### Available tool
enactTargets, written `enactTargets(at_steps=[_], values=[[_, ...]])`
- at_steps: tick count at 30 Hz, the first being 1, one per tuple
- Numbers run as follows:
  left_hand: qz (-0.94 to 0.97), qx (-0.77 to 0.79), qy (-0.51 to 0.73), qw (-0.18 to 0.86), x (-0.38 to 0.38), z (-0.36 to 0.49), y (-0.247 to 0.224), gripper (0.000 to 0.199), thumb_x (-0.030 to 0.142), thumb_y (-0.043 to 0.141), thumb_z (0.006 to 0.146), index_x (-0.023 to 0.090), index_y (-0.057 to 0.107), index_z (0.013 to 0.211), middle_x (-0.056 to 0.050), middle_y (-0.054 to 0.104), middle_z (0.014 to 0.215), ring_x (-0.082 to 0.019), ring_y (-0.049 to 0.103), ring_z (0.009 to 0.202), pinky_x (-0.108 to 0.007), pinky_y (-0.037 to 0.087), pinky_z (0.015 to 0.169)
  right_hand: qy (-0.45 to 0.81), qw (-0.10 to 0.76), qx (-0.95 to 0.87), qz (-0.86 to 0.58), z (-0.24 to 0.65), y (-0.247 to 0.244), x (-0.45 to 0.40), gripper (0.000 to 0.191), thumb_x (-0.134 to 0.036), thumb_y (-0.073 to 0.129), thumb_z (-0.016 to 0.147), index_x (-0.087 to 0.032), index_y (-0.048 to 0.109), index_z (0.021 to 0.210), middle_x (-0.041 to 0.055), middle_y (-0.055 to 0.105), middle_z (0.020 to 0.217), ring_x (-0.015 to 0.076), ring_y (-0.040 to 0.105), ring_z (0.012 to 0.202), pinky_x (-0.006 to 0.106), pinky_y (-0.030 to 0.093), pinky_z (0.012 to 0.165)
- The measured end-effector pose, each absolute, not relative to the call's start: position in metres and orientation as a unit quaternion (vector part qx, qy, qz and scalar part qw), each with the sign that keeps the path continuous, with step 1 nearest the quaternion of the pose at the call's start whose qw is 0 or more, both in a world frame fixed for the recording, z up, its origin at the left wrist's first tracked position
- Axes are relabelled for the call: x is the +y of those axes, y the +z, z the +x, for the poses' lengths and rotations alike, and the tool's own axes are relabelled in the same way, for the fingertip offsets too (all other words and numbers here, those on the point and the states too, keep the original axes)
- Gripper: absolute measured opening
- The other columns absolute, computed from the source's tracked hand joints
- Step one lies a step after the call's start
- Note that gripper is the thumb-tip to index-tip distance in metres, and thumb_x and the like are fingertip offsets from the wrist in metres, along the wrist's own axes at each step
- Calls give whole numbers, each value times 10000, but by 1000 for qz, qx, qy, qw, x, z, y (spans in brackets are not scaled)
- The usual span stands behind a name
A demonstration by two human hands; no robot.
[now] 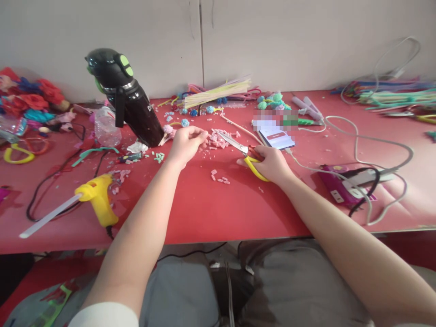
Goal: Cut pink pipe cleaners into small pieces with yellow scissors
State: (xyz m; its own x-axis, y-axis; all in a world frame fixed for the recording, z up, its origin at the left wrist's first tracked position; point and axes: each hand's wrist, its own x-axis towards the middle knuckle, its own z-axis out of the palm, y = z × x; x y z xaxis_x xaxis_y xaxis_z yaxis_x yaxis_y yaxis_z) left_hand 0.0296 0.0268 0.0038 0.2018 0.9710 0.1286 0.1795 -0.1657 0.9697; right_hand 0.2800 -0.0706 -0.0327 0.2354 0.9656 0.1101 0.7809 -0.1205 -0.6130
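My right hand [272,163] is closed round the handles of a pair of scissors [235,144], one loop yellow, the other reddish. The blades point left, toward a pile of short pink pieces [216,140] that look like cut pipe cleaner. At the left edge of this pile, thumb and fingers of my left hand [186,144] are pinched together; what lies between the tips is too small to make out. A few loose pink pieces [220,177] rest on the red tabletop [200,209] nearer to me.
A black bottle [136,109] stands behind my left hand. On the left lies a yellow glue gun [98,197] with its cord. A phone [274,134] on a cable, a purple power strip [340,186] and white cords are at right. Pipe cleaners [218,93] lie along the wall.
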Motion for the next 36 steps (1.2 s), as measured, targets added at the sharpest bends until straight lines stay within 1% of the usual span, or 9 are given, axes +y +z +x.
enactTargets(at_steps=[2,5,10,14,17,24,30,36], values=[[641,458,435,435,28,29,4,189,167,720,983,176,723,794,-8,703,686,-121,622,594,-251,480,586,163,296,-599,-726,280,-33,-72,726,-902,739,666,-254,412,686,-26,398,678,152,349,689,340,270,626],[662,455,434,408,28,29,4,248,205,697,986,184,707,740,-12,704,671,-127,607,570,-266,467,583,168,311,-602,-716,280,-33,-73,736,-914,730,652,-257,400,683,-30,381,676,148,336,683,341,278,626],[702,432,423,376,26,26,5,214,207,692,969,180,744,763,-17,732,687,-140,630,588,-279,499,630,180,305,-600,-717,279,-32,-73,772,-935,741,614,-258,374,669,-28,365,670,148,316,687,343,263,632],[738,415,415,333,24,24,8,194,188,677,965,182,737,780,-15,740,700,-148,655,628,-286,530,691,185,305,-595,-720,279,-32,-72,794,-964,731,597,-257,377,667,-24,369,677,150,300,697,345,253,637],[758,402,411,308,23,23,9,177,190,677,964,189,730,796,-9,725,682,-158,672,651,-283,547,704,182,300,-601,-718,280,-33,-72,798,-968,735,605,-256,381,674,-23,377,681,149,298,700,343,253,637],[765,407,401,296,21,21,12,168,218,686,967,190,734,808,-9,710,665,-162,671,633,-284,568,689,172,279,-611,-720,282,-33,-72,793,-956,748,631,-256,378,679,-28,378,678,145,316,686,340,252,627],[768,400,402,296,19,22,13,177,202,671,955,193,720,785,-21,729,695,-165,675,665,-282,568,693,162,277,-613,-722,282,-33,-72,824,-984,719,629,-259,329,676,-28,355,678,145,284,696,348,238,627],[769,398,400,300,19,21,15,187,173,658,954,189,703,773,-16,726,715,-152,659,644,-278,557,684,160,286,-608,-723,281,-33,-71,829,-993,685,610,-259,301,645,-26,323,655,146,254,690,357,209,635]])
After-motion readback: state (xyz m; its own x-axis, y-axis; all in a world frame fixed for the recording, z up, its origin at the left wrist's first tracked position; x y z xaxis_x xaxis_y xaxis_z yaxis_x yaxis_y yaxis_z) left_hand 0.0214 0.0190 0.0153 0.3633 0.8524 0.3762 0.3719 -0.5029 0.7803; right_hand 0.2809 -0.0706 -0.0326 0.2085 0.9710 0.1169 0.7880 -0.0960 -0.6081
